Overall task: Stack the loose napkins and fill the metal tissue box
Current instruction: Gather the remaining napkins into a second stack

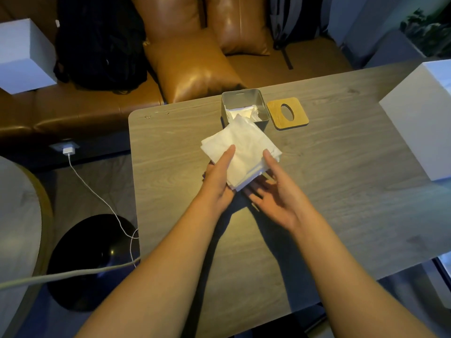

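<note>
napkins stacked, clamped between my left hand and right hand fingers, squared to fit the metal tissue box.

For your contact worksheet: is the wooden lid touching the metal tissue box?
Apart. The head view shows a strip of table between the wooden lid and the metal tissue box.

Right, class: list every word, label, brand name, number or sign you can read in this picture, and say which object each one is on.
None: no readable text shows anywhere.
The metal box, wooden lid, napkins and both white boxes look plain.
The charger and black bag are too small or dark to show any marking.
</note>
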